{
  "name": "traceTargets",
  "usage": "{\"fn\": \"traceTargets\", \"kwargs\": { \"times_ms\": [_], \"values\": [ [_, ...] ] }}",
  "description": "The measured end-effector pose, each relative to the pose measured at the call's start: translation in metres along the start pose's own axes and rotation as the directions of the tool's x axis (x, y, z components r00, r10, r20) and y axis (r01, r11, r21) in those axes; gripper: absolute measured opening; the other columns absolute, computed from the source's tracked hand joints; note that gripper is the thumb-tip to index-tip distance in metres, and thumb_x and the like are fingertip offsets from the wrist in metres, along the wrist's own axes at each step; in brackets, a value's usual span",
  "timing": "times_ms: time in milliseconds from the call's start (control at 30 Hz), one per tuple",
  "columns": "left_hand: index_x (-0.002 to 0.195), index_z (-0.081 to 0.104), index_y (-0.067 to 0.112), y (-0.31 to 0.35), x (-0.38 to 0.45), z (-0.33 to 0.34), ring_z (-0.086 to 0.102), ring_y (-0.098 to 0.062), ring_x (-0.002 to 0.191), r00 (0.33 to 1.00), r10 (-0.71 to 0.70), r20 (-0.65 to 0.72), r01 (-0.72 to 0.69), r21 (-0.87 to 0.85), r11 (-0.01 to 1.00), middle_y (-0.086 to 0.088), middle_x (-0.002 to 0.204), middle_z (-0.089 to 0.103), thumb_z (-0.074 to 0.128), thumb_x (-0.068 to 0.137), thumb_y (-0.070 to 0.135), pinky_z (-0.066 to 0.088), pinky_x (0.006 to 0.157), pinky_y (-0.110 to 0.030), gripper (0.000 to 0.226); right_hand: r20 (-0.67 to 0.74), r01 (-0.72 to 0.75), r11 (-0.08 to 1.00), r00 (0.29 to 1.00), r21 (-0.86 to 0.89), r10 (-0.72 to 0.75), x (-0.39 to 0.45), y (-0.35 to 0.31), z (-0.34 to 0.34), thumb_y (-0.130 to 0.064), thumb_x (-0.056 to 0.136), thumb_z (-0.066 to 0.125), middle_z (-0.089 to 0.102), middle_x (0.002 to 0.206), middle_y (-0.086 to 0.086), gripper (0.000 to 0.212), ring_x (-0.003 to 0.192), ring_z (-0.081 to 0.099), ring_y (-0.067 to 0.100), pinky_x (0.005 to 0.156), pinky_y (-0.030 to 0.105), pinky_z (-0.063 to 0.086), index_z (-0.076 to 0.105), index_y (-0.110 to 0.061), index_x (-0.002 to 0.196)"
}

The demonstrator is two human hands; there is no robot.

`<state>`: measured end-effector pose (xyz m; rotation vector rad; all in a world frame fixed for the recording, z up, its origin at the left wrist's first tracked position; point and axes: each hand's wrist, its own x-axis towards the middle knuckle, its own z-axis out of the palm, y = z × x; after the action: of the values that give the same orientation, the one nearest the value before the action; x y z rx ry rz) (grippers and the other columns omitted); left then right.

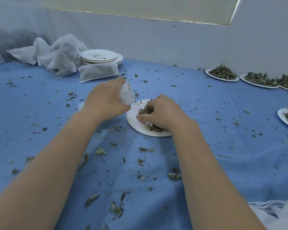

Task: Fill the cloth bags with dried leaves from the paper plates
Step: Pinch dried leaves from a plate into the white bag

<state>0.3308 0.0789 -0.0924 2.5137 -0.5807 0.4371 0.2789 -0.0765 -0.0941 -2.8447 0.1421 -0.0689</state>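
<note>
Blue cloth covered the table [206, 163], littered with leaf crumbs. Against the white wall lay a heap of cloth bags [56, 53] beside stacked empty plates [101, 56]; heaped plates [222, 75] lined the right side. At centre sat a paper plate [133, 121] of dried leaves [145, 111]. Her right hand [161, 112] curled its fingers into them, while her left hand [106, 98] gripped a small cloth bag [126, 94] just above the plate's left rim.

A small white cloth bag [126, 95] is held bunched just above the left edge of a white paper plate [133, 117] on the blue sheet. Crumbled green-brown dried leaves [145, 110] lie heaped on that plate. Further leaf-heaped plates [221, 77] line the right side.
</note>
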Motion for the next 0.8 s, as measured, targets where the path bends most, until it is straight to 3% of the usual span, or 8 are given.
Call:
{"fn": "traceTargets", "kwargs": {
  "times_ms": [133,233,367,433,500,600,633,800],
  "values": [
    [0.106,0.052,0.021,-0.002,0.001,0.003,0.054,-0.025,0.090,0.999,0.025,0.029,-0.026,0.027,0.999,0.002,0.095,0.059,0.067,0.070,0.026,0.047,0.074,-0.038,0.039,0.054,0.033,0.999,0.998,0.025,-0.035,0.001,-0.008,-0.005,-0.038,0.090,0.060,0.052,0.124,0.004,0.042,0.113,0.051,0.021,0.086,0.027,0.040,0.060,-0.017,0.126],
    [0.110,0.050,0.021,-0.006,0.002,0.005,0.053,-0.025,0.093,0.998,0.037,0.053,-0.040,0.057,0.998,0.001,0.100,0.058,0.069,0.071,0.030,0.045,0.074,-0.036,0.044,0.090,0.021,1.000,0.996,0.022,-0.023,0.003,-0.012,-0.008,-0.033,0.088,0.063,0.065,0.114,0.004,0.033,0.106,0.058,0.020,0.088,0.028,0.046,0.065,-0.020,0.118],
    [0.108,0.049,0.020,-0.009,0.002,0.006,0.051,-0.025,0.090,0.997,0.044,0.058,-0.049,0.077,0.996,0.001,0.099,0.056,0.071,0.071,0.029,0.037,0.068,-0.031,0.045,-0.091,0.060,0.990,0.995,0.127,-0.049,-0.002,-0.008,-0.007,-0.027,0.086,0.065,0.070,0.096,0.003,0.014,0.099,0.059,0.021,0.091,0.031,0.042,0.073,-0.025,0.098],
    [0.107,0.049,0.019,-0.009,0.002,0.005,0.052,-0.026,0.090,0.997,0.052,0.063,-0.057,0.082,0.995,0.000,0.098,0.056,0.071,0.071,0.029,0.040,0.069,-0.033,0.043,-0.211,0.053,0.994,0.977,0.097,-0.032,-0.003,-0.002,-0.011,-0.033,0.086,0.064,0.070,0.095,-0.004,0.010,0.105,0.053,0.018,0.094,0.033,0.032,0.072,-0.033,0.093],
    [0.107,0.049,0.019,-0.008,0.001,0.004,0.052,-0.027,0.091,0.996,0.051,0.073,-0.057,0.084,0.995,-0.001,0.099,0.057,0.070,0.071,0.029,0.044,0.073,-0.036,0.043,-0.291,0.063,0.988,0.957,0.140,-0.020,-0.002,0.005,-0.017,-0.036,0.086,0.065,0.070,0.093,-0.007,0.009,0.102,0.053,0.016,0.091,0.031,0.033,0.072,-0.034,0.091],
    [0.112,0.049,0.020,-0.003,0.000,0.005,0.052,-0.027,0.093,0.993,0.046,0.107,-0.058,0.111,0.992,0.000,0.102,0.056,0.070,0.070,0.028,0.044,0.074,-0.036,0.048,-0.307,0.122,0.943,0.952,0.310,-0.022,-0.004,0.006,-0.024,-0.030,0.083,0.069,0.066,0.075,-0.013,0.009,0.075,0.056,0.005,0.066,0.005,0.038,0.074,-0.027,0.091],
    [0.112,0.049,0.020,-0.001,-0.001,0.006,0.052,-0.028,0.093,0.993,0.050,0.111,-0.063,0.118,0.991,-0.001,0.102,0.056,0.070,0.070,0.028,0.042,0.073,-0.035,0.048,-0.298,0.145,0.932,0.954,0.332,-0.042,-0.006,0.004,-0.026,-0.028,0.082,0.070,0.061,0.069,-0.016,0.009,0.067,0.054,0.001,0.059,0.003,0.037,0.074,-0.026,0.090],
    [0.105,0.049,0.016,0.010,-0.004,0.014,0.053,-0.028,0.086,0.992,0.120,0.044,-0.124,0.108,0.986,-0.002,0.096,0.056,0.066,0.070,0.024,0.036,0.067,-0.032,0.040,-0.192,0.190,0.961,0.970,0.202,-0.151,-0.004,-0.010,-0.029,-0.018,0.082,0.068,0.067,0.080,0.000,0.011,0.069,0.052,0.012,0.067,0.022,0.043,0.075,-0.017,0.091]
  ]
}}
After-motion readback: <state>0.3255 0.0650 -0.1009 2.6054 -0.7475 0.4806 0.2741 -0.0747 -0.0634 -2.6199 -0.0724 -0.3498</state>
